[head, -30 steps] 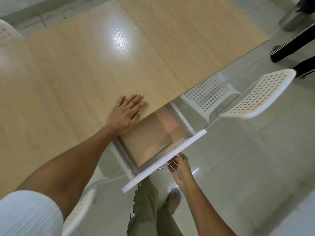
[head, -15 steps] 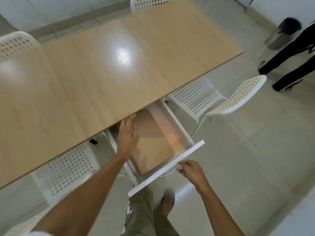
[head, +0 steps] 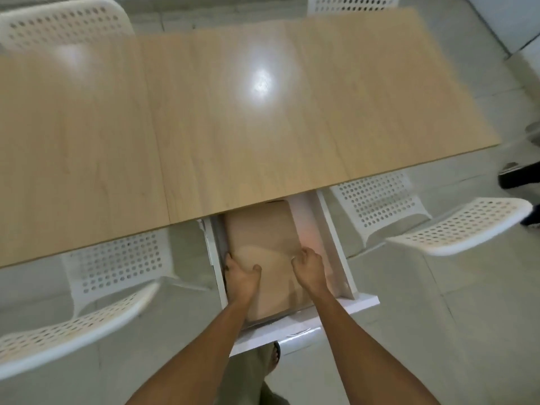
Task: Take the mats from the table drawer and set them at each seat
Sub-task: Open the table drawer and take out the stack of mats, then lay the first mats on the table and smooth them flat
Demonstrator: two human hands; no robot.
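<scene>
A white drawer (head: 336,252) stands pulled out from under the near edge of the light wooden table (head: 233,127). Tan mats (head: 263,232) lie stacked inside it, their far end hidden under the tabletop. My left hand (head: 241,276) grips the left edge of the mats, thumb on top and fingers curled under. My right hand (head: 309,268) is closed on the right side of the top mat, whose near part bulges up between both hands.
White perforated chairs stand at the near left (head: 96,287), near right (head: 409,217), far left (head: 64,24) and far side (head: 353,2) of the table. Another person's shoe (head: 517,176) is on the tiled floor at the right. My legs are below the drawer front.
My right hand left the drawer front and went into the drawer onto the mats. My left hand slid back to the mats' left edge and closed on it. The view swung square to the table.
</scene>
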